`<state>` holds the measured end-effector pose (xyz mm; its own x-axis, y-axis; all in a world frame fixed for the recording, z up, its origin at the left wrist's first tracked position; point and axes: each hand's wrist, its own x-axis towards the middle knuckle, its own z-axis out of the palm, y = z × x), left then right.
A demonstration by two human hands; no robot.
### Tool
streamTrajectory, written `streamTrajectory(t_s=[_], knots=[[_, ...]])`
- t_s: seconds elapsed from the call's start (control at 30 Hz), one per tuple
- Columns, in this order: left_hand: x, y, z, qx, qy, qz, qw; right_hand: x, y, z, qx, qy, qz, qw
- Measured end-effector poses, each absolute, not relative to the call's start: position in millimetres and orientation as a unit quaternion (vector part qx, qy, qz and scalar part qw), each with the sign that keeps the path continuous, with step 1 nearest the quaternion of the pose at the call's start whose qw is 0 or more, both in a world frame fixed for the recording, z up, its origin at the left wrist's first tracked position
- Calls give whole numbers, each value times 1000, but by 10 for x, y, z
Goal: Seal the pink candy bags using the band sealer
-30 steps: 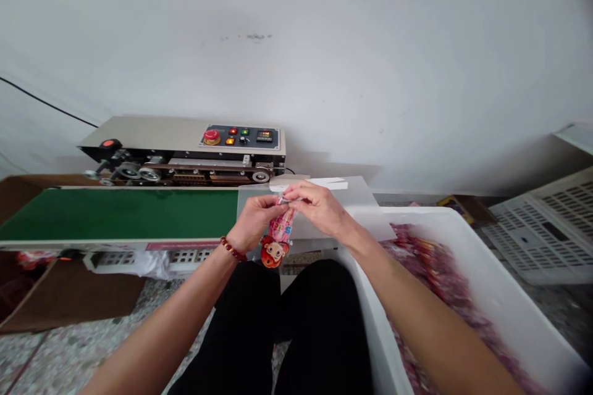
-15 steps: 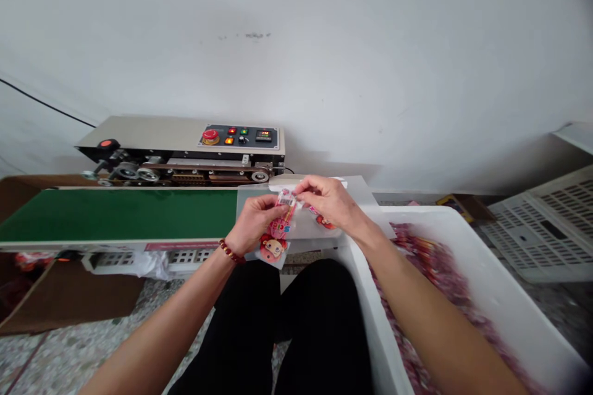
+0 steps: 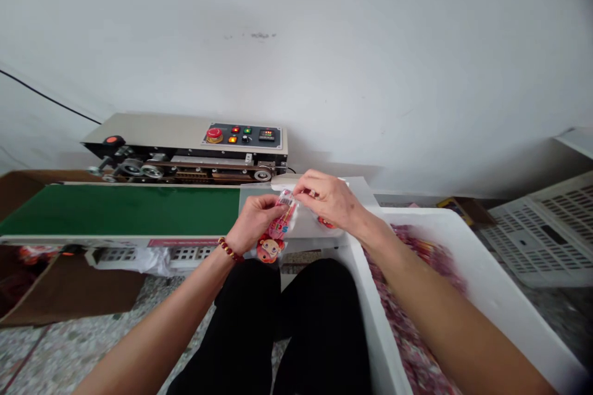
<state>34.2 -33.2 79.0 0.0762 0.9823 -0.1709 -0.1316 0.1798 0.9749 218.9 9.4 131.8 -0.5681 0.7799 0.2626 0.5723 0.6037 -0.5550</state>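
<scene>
Between the thumb and fingers of my left hand (image 3: pixel 256 220) is a small clear plastic packet (image 3: pixel 278 228), printed in pink and red with a cartoon face at its lower end. It hangs tilted just above my knees. My right hand (image 3: pixel 327 199) is closed in a pinch at the packet's upper edge; the fingertips partly hide what they grip. Beneath that hand, another printed packet (image 3: pixel 325 222) shows in part over the pale sheet (image 3: pixel 365 194). Both hands are in front of the right end of the green conveyor belt (image 3: pixel 139 210).
Behind the belt stands a band sealing machine (image 3: pixel 157 129) with lit buttons. At my right, a white foam box (image 3: pixel 440 217) holds many pink-red packets. A white plastic crate (image 3: pixel 546 234) is farther right. A cardboard box (image 3: pixel 92 290) sits under the belt at left.
The view has shifted slightly. Both hands keep nearly the same place and grip, with the packet still held between them and turned a little.
</scene>
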Motion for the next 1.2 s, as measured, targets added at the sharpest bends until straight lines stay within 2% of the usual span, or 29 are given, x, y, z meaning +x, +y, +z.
streamTrajectory(t_s=[0.17, 0.37, 0.53, 0.8, 0.9, 1.0, 1.1, 1.2], knots=[[297, -355, 811, 451, 491, 455, 590, 2155, 223, 1354, -391, -840, 280, 251], [269, -388, 828, 468, 484, 446, 589, 2131, 214, 1503, -426, -818, 343, 178], [262, -405, 847, 463, 477, 452, 595, 2108, 219, 1499, -367, -839, 350, 198], [249, -395, 801, 484, 474, 438, 591, 2084, 181, 1355, -407, -809, 384, 180], [222, -401, 768, 482, 474, 427, 600, 2110, 222, 1342, -423, -765, 428, 228], [173, -403, 693, 465, 481, 433, 604, 2202, 324, 1354, -410, -661, 517, 357], [154, -311, 560, 420, 490, 477, 596, 2321, 410, 1320, -410, -561, 548, 466], [204, -91, 413, 410, 525, 508, 546, 2374, 389, 1185, -458, -543, 540, 452]])
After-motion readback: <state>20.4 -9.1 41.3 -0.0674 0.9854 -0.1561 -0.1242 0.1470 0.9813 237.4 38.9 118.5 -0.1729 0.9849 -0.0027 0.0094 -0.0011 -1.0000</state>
